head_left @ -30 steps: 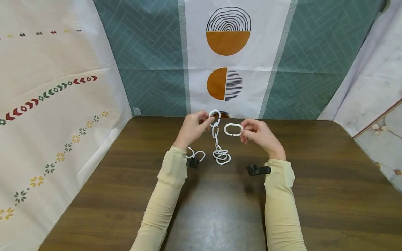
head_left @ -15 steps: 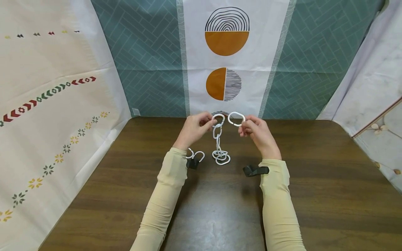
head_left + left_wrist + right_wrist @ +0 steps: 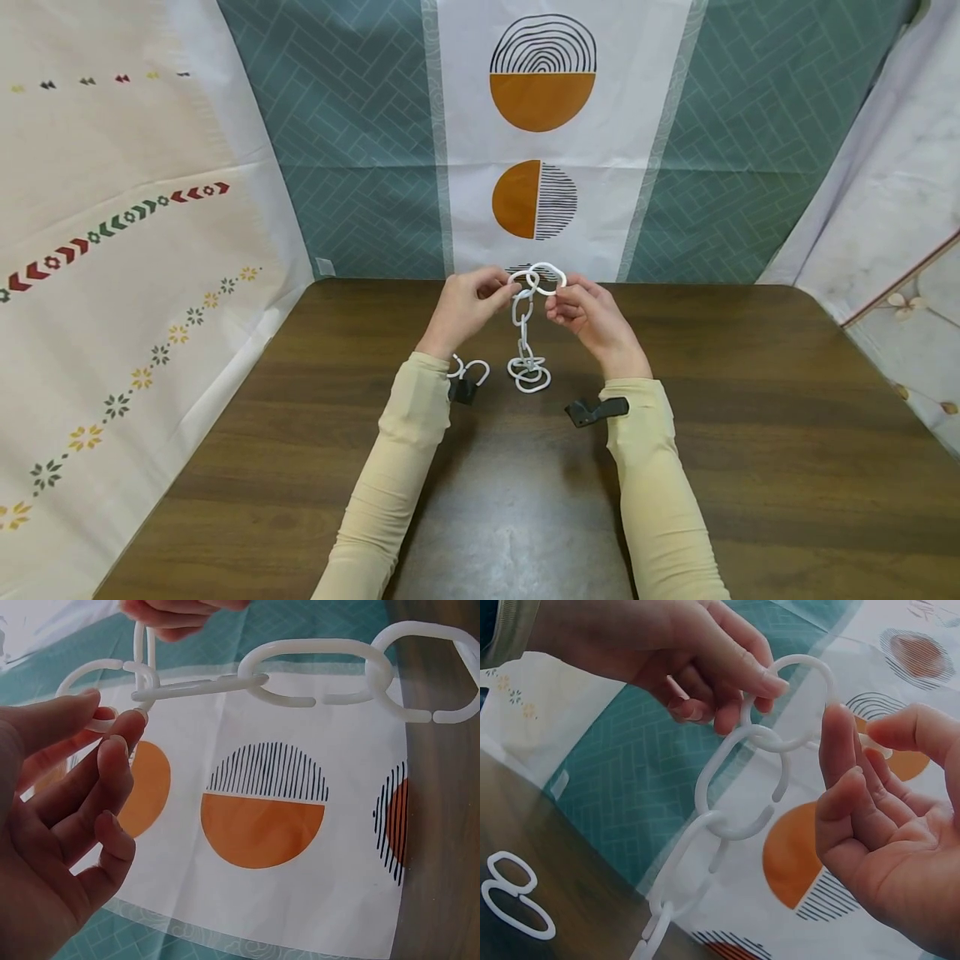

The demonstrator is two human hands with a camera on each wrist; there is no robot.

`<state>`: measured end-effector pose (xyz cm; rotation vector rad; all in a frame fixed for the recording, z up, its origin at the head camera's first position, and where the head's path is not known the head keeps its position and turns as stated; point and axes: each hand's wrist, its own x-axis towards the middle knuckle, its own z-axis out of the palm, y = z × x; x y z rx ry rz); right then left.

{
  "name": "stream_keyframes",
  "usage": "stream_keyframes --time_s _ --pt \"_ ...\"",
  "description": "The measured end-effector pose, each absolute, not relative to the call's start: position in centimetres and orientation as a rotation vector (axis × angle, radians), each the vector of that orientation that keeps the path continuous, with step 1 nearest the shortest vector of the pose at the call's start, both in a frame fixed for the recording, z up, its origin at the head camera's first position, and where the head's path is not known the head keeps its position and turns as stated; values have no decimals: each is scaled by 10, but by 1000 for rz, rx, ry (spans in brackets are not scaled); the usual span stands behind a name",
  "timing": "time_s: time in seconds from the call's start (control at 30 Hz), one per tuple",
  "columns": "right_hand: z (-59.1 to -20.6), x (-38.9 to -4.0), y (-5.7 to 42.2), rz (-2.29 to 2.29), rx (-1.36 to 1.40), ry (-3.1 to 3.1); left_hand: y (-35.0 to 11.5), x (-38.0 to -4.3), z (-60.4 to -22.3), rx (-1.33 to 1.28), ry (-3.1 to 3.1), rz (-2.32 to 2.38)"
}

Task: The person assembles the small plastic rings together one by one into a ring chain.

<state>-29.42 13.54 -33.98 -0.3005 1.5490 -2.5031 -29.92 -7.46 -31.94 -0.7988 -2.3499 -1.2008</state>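
We are seeing the left hand (image 3: 467, 310) pinching the top link (image 3: 805, 659) of a white chain (image 3: 524, 329) between thumb and forefinger, the remaining fingers bending loosely; the right hand (image 3: 596, 323) is pinching a single link (image 3: 550, 267) in the same manner, thumb tip meeting forefinger, its other fingers also curling; the hands are facing each other just above the far part of the worktop (image 3: 757, 433).

The single link is overlapping the top link in the head view; whether it is passing through it we are not managing to tell; the chain is hanging from the top link between the hands, its lower links lying in a small heap on the worktop; in the wrist views several links are showing a narrow gap in the ring.

Two more links (image 3: 519, 895) are lying together on the worktop, near the left cuff, forming a figure of eight; pale yellow sleeves (image 3: 390, 467) are covering both arms, a black clip (image 3: 597, 412) projecting at each wrist; behind, a teal cloth (image 3: 360, 125) is hanging, its white panel (image 3: 465, 208) carrying orange and black-lined half circles.
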Motion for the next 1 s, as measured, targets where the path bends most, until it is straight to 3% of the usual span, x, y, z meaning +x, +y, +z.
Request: stream_keyframes --time_s 0.7,1.0 --pt "-343 -293 130 -2450 -420 1477 -71 -297 -320 -790 -2383 -1151" --pt "-340 -293 133 -2457 -348 1546 -70 -298 -321 -795 -2407 -1154"
